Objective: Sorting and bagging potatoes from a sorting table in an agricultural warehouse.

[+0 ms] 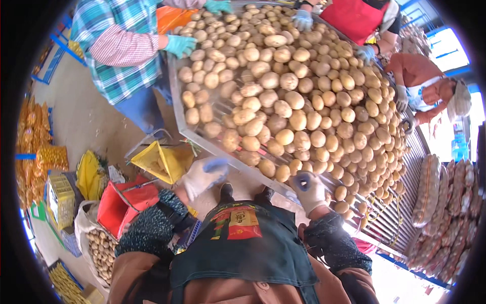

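Note:
Potatoes lie heaped on a metal sorting table with a slatted bed and a raised rim. My left hand, in a white glove with blue on it, is just outside the table's near left rim, above a yellow bag; no object shows in it, and its fingers are blurred. My right hand, in a similar glove, is at the near rim beside the closest potatoes. Its fingers are partly hidden, so whether it holds something does not show. A red bag hangs open beside my left forearm.
Co-workers' gloved hands rest at the table's far and left edges; another person leans in at the right. A white sack of potatoes stands lower left. Filled net sacks are stacked at right, orange ones at far left.

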A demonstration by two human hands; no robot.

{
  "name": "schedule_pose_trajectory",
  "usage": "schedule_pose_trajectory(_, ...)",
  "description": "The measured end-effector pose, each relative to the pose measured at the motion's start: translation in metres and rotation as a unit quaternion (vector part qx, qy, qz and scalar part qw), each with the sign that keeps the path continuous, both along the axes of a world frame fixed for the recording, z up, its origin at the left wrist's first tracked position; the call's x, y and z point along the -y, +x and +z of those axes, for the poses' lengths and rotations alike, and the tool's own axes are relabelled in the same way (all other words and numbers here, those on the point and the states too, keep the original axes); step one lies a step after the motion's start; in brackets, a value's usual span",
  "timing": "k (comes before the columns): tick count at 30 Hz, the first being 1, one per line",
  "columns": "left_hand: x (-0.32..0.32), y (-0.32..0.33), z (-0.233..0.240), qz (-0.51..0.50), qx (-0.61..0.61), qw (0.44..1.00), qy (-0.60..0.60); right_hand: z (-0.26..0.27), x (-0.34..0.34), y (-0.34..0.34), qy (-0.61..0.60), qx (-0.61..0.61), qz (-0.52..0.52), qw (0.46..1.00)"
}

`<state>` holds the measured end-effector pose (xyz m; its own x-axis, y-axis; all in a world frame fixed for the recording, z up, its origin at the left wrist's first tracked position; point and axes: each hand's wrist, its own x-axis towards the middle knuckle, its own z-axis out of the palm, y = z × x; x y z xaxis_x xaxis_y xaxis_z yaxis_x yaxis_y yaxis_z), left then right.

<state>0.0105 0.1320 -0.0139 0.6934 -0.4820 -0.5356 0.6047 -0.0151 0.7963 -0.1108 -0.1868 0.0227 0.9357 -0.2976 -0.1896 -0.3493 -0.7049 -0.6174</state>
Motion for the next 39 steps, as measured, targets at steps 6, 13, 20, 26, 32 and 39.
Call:
schedule_pose_trajectory(6, 0.151, 0.038, 0.028, -0.235, 0.552, 0.777, 0.191, 0.006, 0.068, 0.018, -0.240, 0.194, 0.019, 0.951)
schedule_pose_trajectory(13, 0.250, 0.028, 0.000, -0.357, 0.662, 0.504, 0.424, -0.014, 0.078, 0.088, -0.418, 0.095, 0.177, 0.886)
schedule_pose_trajectory(20, 0.252, 0.037, -0.010, -0.332, 0.672, 0.579, 0.321, 0.024, 0.116, 0.072, -0.265, 0.183, 0.145, 0.936)
schedule_pose_trajectory(26, 0.249, 0.042, -0.008, -0.263, 0.604, 0.722, 0.210, 0.037, 0.151, -0.018, 0.632, 0.159, -0.262, 0.712)
schedule_pose_trajectory(32, 0.190, 0.047, 0.037, -0.053, 0.048, 0.967, -0.245, -0.005, 0.125, -0.048, 0.371, 0.021, -0.277, 0.886)
schedule_pose_trajectory(39, 0.097, 0.037, 0.013, 0.086, -0.260, 0.895, -0.353, 0.010, 0.045, 0.025, -0.118, 0.019, 0.194, 0.974)
